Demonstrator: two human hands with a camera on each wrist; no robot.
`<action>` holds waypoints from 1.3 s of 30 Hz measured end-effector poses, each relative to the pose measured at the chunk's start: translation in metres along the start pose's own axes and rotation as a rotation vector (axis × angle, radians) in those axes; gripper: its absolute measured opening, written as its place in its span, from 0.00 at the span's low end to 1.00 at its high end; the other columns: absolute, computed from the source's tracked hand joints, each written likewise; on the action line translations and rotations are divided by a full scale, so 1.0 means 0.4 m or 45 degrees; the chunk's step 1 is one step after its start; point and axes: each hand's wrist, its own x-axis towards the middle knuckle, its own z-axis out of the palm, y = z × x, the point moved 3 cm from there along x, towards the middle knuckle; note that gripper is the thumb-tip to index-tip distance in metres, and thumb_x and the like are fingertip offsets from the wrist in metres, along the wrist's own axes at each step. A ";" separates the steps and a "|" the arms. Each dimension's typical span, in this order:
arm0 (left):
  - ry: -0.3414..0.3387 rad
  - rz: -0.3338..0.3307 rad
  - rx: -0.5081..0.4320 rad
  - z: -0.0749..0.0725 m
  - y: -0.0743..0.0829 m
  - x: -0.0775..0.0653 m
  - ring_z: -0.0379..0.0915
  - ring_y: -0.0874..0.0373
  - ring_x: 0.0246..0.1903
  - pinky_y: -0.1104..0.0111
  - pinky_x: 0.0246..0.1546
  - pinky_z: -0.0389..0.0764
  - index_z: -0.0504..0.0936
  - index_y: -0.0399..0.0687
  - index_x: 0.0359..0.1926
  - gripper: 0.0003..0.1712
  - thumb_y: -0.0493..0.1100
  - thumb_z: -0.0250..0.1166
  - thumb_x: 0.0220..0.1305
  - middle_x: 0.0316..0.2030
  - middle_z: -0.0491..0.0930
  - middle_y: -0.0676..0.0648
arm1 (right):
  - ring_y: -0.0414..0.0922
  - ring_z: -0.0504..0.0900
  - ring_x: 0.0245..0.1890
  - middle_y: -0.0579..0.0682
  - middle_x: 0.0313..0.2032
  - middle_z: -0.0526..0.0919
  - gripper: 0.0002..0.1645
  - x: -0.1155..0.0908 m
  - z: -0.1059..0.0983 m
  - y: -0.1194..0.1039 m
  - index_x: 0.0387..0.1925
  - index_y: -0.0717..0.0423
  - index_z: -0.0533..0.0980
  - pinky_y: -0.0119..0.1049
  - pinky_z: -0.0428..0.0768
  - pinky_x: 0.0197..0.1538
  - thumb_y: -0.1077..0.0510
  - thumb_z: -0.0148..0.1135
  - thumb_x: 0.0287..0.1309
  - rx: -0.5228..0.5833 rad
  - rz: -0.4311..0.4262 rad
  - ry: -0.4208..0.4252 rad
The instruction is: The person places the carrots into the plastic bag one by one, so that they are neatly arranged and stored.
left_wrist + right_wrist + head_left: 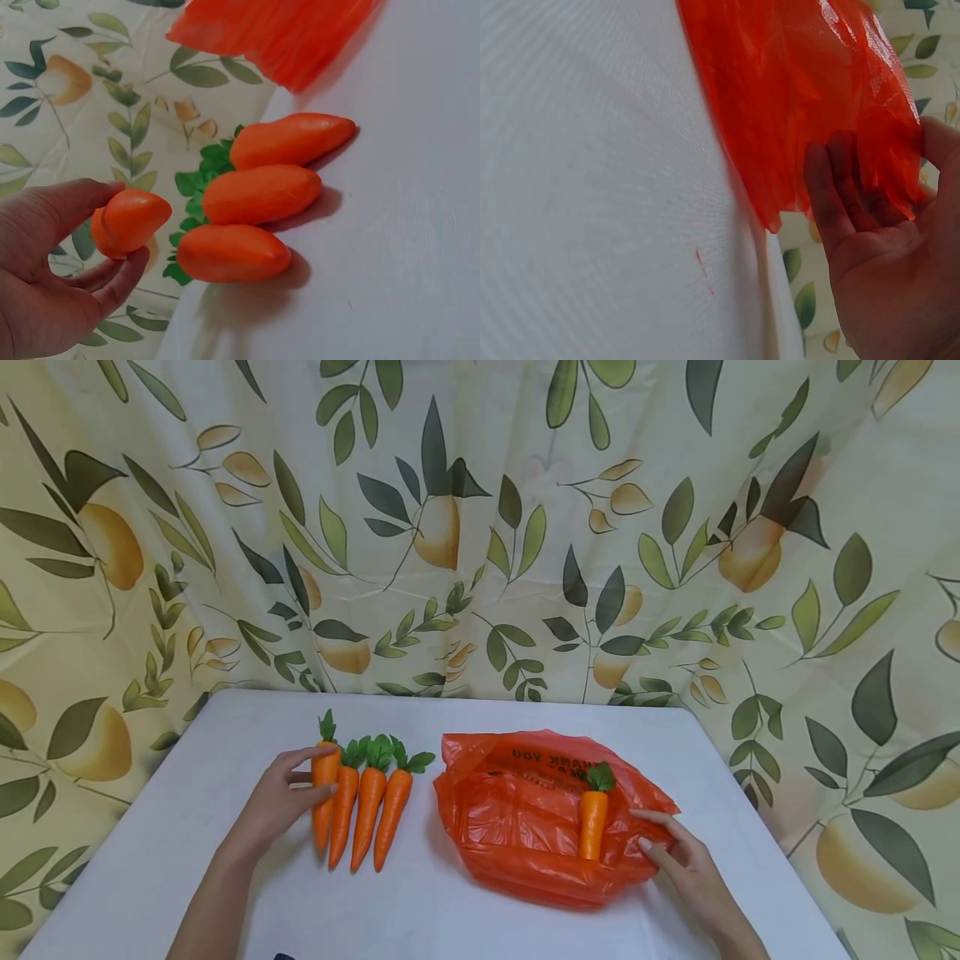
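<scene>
At the left of the head view my left hand (pixel 279 799) pinches an orange carrot (pixel 325 770) with a green top between thumb and fingers. In the left wrist view the tip of that carrot (pixel 135 217) points toward the camera, raised above the table. Three more carrots (pixel 371 806) lie side by side just right of it. A red plastic bag (pixel 510 827) lies with its mouth spread, and one carrot (pixel 592 827) stands partly inside, leafy end up. My right hand (pixel 692 870) holds the bag's right edge, fingers behind the plastic (pixel 780 97).
Everything lies on a white table (pixel 390 918). Behind it hangs a cloth (pixel 517 568) printed with leaves and fruit. A small dark object (pixel 283 956) shows at the bottom edge of the head view. The bag's mouth carries dark printed lettering (pixel 555 760).
</scene>
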 end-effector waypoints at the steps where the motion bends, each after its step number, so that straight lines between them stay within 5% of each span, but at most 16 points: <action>1: 0.001 0.000 0.000 0.001 0.005 0.001 0.65 0.32 0.63 0.52 0.48 0.84 0.76 0.57 0.70 0.32 0.42 0.72 0.67 0.72 0.59 0.38 | 0.33 0.76 0.54 0.43 0.64 0.72 0.25 0.000 0.000 0.001 0.67 0.61 0.72 0.33 0.82 0.50 0.53 0.59 0.76 -0.001 -0.004 -0.002; 13: -0.009 0.068 -0.007 0.026 0.059 0.005 0.66 0.35 0.62 0.53 0.49 0.83 0.77 0.59 0.70 0.31 0.43 0.73 0.67 0.72 0.60 0.39 | 0.33 0.76 0.54 0.37 0.62 0.73 0.24 -0.003 0.000 0.002 0.67 0.63 0.72 0.31 0.82 0.50 0.56 0.58 0.76 0.004 -0.051 -0.014; 25: 0.007 0.165 0.007 0.049 0.155 -0.031 0.67 0.37 0.61 0.55 0.44 0.85 0.79 0.64 0.68 0.32 0.39 0.75 0.64 0.71 0.63 0.45 | 0.33 0.76 0.54 0.34 0.61 0.73 0.23 -0.004 -0.003 0.000 0.66 0.65 0.72 0.31 0.83 0.49 0.59 0.57 0.77 0.023 -0.072 -0.022; 39: -0.034 0.119 -0.067 0.104 0.217 -0.027 0.66 0.41 0.62 0.57 0.45 0.85 0.80 0.69 0.65 0.30 0.42 0.75 0.65 0.69 0.64 0.50 | 0.33 0.76 0.53 0.33 0.60 0.73 0.23 -0.004 -0.004 -0.004 0.66 0.64 0.72 0.30 0.82 0.49 0.58 0.57 0.77 0.004 -0.063 -0.010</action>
